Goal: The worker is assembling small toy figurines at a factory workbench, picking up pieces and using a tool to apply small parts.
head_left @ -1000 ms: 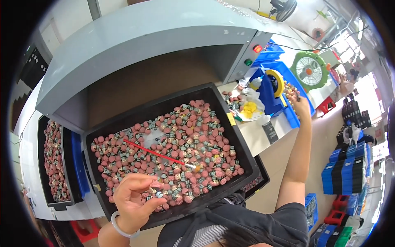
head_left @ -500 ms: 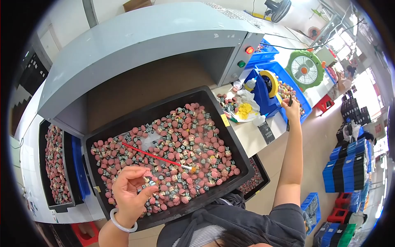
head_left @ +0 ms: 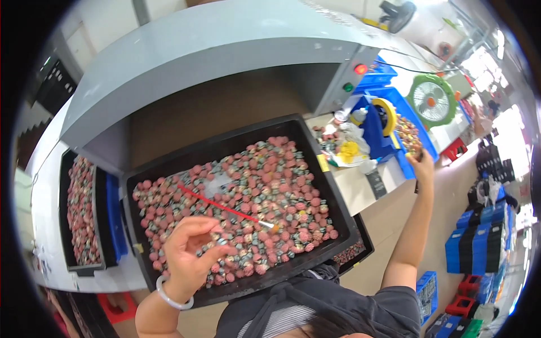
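Observation:
Over the near left part of a black tray (head_left: 332, 169), my left hand (head_left: 191, 253) is curled, its thumb and forefinger closed around a small pink-and-grey figurine (head_left: 221, 240). Blur smears the figurine's detail. Loose pink-and-grey figurines (head_left: 282, 186) cover the tray, and a red-handled brush (head_left: 220, 207) lies on top of them. Stretched out to the right, my right hand (head_left: 424, 167) is closed at the near edge of a blue bin (head_left: 429, 143) of small mixed pieces. A slim dark stick-like tool (head_left: 417, 186) shows below its fingers; most of it is hidden.
A grey machine (head_left: 208, 50) with an open chamber stands behind the tray. Another filled black tray (head_left: 101, 225) sits at left. At right are a blue tape dispenser (head_left: 376, 127), a yellow piece (head_left: 349, 149) on plastic, a green fan (head_left: 433, 98) and stacked crates (head_left: 476, 248).
The view has shifted, moving the scene rightward. My right hand has moved down along the blue bin's edge, and its dark tool shows less. My left hand stays over the tray.

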`<state>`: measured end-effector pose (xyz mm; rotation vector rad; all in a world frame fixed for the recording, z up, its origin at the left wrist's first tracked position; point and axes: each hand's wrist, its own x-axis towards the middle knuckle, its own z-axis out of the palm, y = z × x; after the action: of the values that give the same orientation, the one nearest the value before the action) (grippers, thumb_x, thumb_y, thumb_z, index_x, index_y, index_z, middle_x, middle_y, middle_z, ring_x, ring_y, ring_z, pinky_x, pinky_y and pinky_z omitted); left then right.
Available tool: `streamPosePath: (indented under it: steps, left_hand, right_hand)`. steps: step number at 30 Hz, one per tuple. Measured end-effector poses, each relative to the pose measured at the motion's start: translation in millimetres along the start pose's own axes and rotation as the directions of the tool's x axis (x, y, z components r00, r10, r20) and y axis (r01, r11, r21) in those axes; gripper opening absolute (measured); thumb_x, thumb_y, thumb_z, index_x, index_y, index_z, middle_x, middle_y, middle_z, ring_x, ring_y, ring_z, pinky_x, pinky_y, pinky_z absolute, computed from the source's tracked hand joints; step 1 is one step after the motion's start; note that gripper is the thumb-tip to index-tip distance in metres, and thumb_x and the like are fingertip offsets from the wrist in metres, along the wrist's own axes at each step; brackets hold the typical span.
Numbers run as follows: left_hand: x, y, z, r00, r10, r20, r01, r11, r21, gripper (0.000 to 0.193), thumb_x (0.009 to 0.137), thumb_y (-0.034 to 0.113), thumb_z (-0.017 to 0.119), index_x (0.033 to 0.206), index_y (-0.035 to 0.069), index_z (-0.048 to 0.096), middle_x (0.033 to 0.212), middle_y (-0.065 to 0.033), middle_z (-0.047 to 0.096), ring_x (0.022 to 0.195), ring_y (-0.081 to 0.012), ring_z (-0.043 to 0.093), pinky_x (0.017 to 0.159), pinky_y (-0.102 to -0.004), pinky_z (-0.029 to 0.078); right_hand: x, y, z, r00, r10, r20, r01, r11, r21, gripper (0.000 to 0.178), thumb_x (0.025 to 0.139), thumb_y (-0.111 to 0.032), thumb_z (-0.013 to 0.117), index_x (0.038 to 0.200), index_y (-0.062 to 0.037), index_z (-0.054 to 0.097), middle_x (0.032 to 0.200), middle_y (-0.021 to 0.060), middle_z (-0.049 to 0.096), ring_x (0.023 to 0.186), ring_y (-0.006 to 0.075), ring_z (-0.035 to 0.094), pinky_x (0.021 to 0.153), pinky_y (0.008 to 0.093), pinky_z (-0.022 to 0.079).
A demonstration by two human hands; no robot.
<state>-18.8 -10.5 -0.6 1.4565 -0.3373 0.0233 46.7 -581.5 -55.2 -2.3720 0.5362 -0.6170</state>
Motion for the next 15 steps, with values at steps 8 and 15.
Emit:
streamPosePath:
  steps: [8, 15]
  left_hand:
    - [-3, -6, 1, 0.993, 0.055, 0.102, -0.092, 0.913, 0.398, 0.039, 0.060, -0.003, 0.074, 0.096, 0.001, 0.058, 0.095, -0.0097, 0.053, 0.086, -0.0172, 0.058, 0.073, -0.0268, 0.052]
    - [-2, 2, 6, 0.973, 0.186, 0.138, -0.232, 0.798, 0.556, 0.036, 0.058, 0.005, 0.077, 0.091, 0.002, 0.061, 0.084, -0.0098, 0.058, 0.075, -0.0176, 0.058, 0.061, -0.0255, 0.048]
  right_hand:
    - [-150, -279, 59, 0.597, -0.464, 0.654, -0.063, 0.786, 0.615, 0.044, 0.063, 0.005, 0.064, 0.103, -0.0035, 0.047, 0.069, 0.0013, 0.058, 0.059, 0.0023, 0.050, 0.049, 0.0123, 0.033]
    - [-187, -324, 100, 0.265, -0.584, 0.767, 0.066, 0.805, 0.590, 0.036, 0.068, -0.001, 0.067, 0.098, -0.0035, 0.047, 0.070, 0.0014, 0.059, 0.067, 0.0070, 0.051, 0.062, 0.0223, 0.039]
